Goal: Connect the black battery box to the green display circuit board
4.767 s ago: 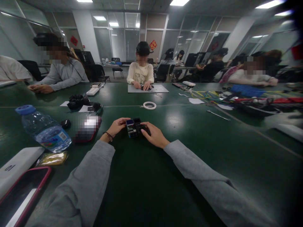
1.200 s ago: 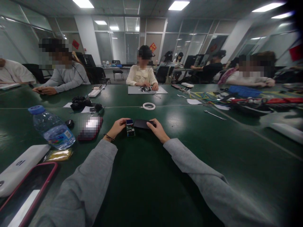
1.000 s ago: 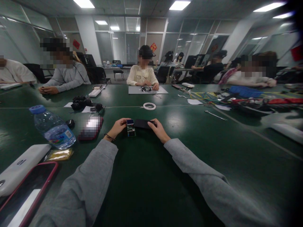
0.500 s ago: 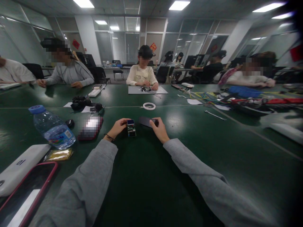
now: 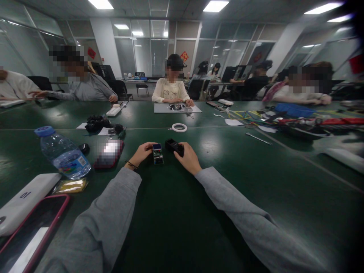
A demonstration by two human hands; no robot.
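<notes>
In the head view my left hand [image 5: 144, 152] is closed on the left edge of a small circuit board [image 5: 158, 154], which has a dark screen at its top end and green parts below. Just to its right, my right hand [image 5: 188, 156] grips a black plastic case [image 5: 174, 146] from the right side, thumb along its near edge. The case is tilted and its darker face with some detail shows; the finer shape is too small to make out. A narrow gap separates the board from the case.
A roll of white tape [image 5: 179, 127] lies beyond my hands. On the left are a water bottle [image 5: 66, 159], a phone [image 5: 34, 231], a white power bank [image 5: 27, 201] and a yellow packet [image 5: 70, 185]. Cables [image 5: 256, 115] and a wrench [image 5: 258, 138] lie right. Co-workers sit opposite.
My right hand has turned the black case over, so a different face shows, and its fingers have shifted. My left hand and the board stay put. A co-worker at left has stretched an arm out.
</notes>
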